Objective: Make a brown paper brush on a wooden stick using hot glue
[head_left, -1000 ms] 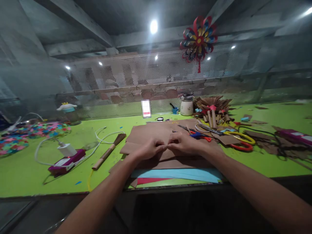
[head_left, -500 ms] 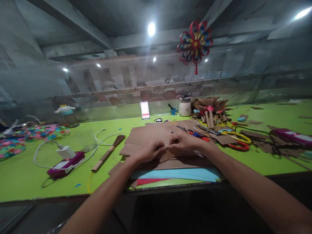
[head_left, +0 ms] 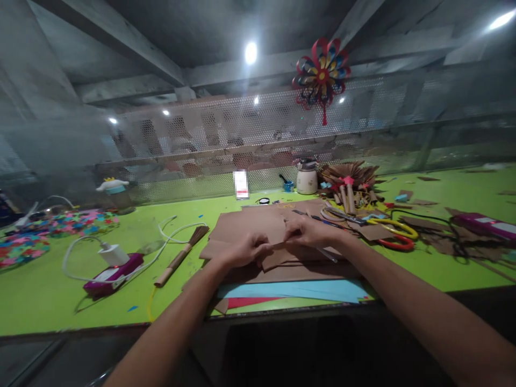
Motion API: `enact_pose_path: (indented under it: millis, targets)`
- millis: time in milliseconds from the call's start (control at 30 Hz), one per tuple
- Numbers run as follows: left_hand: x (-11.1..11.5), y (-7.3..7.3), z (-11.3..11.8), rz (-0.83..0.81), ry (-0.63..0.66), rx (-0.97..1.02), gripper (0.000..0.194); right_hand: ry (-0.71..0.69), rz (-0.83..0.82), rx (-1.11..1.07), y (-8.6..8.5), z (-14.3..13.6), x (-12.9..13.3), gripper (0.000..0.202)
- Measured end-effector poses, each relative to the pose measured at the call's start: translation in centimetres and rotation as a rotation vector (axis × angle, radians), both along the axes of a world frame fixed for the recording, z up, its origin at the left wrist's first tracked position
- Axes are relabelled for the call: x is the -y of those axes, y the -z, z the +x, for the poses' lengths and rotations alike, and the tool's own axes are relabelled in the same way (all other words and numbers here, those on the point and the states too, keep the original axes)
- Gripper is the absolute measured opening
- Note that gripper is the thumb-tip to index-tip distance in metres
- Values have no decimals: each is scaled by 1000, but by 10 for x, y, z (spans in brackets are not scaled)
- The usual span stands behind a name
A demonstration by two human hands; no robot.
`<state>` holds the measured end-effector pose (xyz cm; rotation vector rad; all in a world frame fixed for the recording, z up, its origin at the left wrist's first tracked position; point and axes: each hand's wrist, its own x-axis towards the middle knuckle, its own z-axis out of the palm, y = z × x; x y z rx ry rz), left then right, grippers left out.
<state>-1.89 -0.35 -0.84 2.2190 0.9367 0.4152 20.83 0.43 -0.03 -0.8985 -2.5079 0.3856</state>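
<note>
Over a stack of brown kraft paper (head_left: 229, 228), both hands are closed at one sheet's edge. My left hand (head_left: 250, 249) pinches a brown paper sheet (head_left: 278, 245) between thumb and fingers. A short way to the right, my right hand (head_left: 307, 232) pinches the same sheet, its fingertips turned toward the left ones. The strip of edge between the two pinches shows; the parts under the fingers are hidden. Light blue paper (head_left: 290, 290) and a strip of red paper (head_left: 253, 302) stick out from under the stack, toward the table's front edge.
On the green table (head_left: 44, 301), a purple power bank (head_left: 113, 275) with a white plug (head_left: 113, 255) and a brown paper bundle (head_left: 181, 257) lie left. Yellow-handled scissors (head_left: 397, 228), paper scraps and another purple device (head_left: 487, 224) lie right. A lidded jug (head_left: 307, 180) stands behind.
My fingertips have moved slightly apart, the right hand shifting a little to the right. More of the sheet's edge now shows between them. The view has shifted slightly.
</note>
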Motion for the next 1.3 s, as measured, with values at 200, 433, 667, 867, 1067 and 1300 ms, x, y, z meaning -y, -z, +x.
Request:
enact_pose_path:
  millis: [200, 433, 667, 867, 1067, 1300]
  targets:
    - [-6, 6, -5, -73, -12, 93, 28, -3, -181, -72, -6, 8, -1, 20]
    - [8, -23, -5, -114, 29, 219, 26, -68, -461, -607, -10, 17, 3, 33]
    - [21, -14, 1, -564, 43, 429, 26, -392, -490, -519, -15, -9, 23, 24]
    - [20, -13, 4, -494, 97, 348, 33, -258, -465, -588, -16, -13, 25, 22]
    - [2, -15, 3, -73, -159, 422, 31, -143, -342, -146, -4, -9, 9, 23]
    - [-10, 17, 4, 131, -68, 129, 30, -73, -177, 14, 15, -17, -6, 24]
